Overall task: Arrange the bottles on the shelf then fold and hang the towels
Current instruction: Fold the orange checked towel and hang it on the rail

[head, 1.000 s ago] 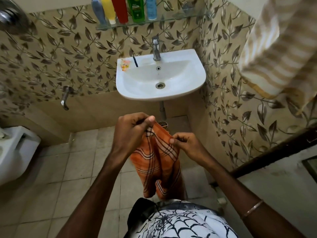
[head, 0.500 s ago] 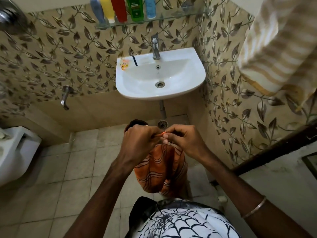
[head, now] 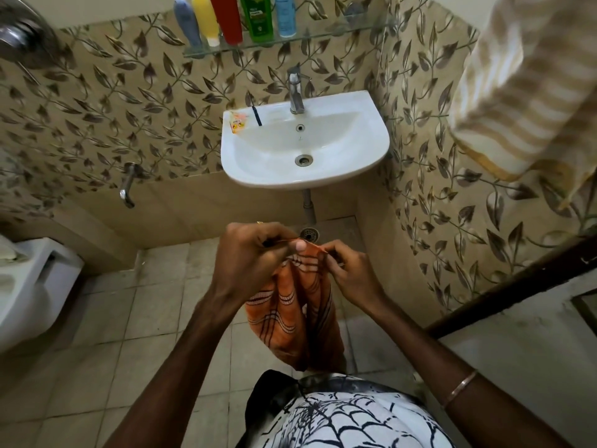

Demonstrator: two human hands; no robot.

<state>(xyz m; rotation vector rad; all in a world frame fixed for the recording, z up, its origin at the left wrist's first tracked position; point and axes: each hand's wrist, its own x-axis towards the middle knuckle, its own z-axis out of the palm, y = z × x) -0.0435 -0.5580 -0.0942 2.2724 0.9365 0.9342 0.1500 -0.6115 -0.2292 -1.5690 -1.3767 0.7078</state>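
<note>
We find the orange towel (head: pixel 300 318) hanging straight down from both hands, long axis vertical. The left hand (head: pixel 250 257) and right hand (head: pixel 347 270) pinch its top edge close together with curled fingers. Bottles (head: pixel 232 17) stand on the shelf (head: pixel 284 43); a striped towel (head: pixel 523 85) hangs upper right, above the tiled floor (head: pixel 129 318).

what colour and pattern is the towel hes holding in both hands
Orange cloth towel with dark and white stripes crossing in a check, seen in the head view.
</note>
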